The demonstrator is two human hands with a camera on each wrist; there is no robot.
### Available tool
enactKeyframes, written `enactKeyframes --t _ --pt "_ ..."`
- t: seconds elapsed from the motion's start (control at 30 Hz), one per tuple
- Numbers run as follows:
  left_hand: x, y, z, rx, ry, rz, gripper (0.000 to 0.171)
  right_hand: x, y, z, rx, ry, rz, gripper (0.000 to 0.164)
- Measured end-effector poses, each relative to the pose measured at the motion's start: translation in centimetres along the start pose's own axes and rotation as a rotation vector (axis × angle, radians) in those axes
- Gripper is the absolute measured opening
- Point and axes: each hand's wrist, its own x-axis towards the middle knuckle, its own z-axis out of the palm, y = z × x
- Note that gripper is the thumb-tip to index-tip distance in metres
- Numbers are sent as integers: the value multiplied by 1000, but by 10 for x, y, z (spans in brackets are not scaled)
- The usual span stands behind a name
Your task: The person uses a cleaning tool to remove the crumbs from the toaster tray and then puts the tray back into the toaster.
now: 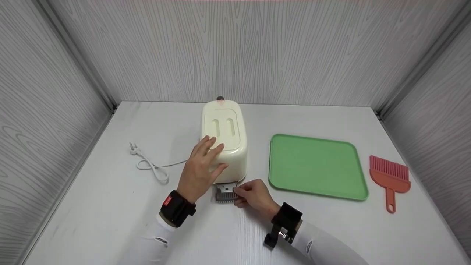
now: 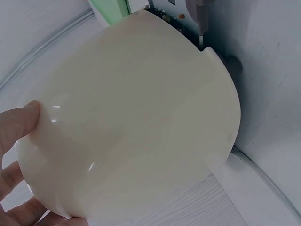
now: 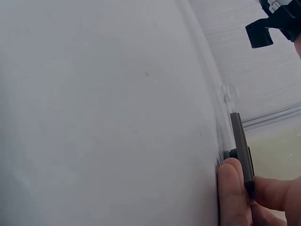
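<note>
White pronged plug (image 1: pixel 134 149) on loosely looped cable (image 1: pixel 152 167); left hand (image 1: pixel 198 171) spread, fingertips resting on glossy cream rounded-box toaster (image 1: pixel 235 158); at its near end, small grey comb-edged piece (image 1: pixel 225 197), pinched from the right by right hand (image 1: pixel 257 195); beyond, flat green rectangular tray (image 1: pixel 316 165), then red-bristled orange brush (image 1: pixel 390 181)

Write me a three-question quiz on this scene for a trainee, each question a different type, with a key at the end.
1. True or false: in the head view, the green tray lies between the cream toaster and the orange-red brush.
2. Which hand pinches the dark grey piece at the toaster's near end, and what does the other hand touch?
3. Fill in: in the head view, the white plug lies to the ____ of the toaster.

Key:
1. True.
2. The right hand; the left hand touches the toaster.
3. Left.
</note>
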Motion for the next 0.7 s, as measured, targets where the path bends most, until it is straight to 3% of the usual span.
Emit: enactKeyframes --t 0.7 --pt "1 0 1 -10 5 -7 54 -21 4 -1 -20 -72 -11 19"
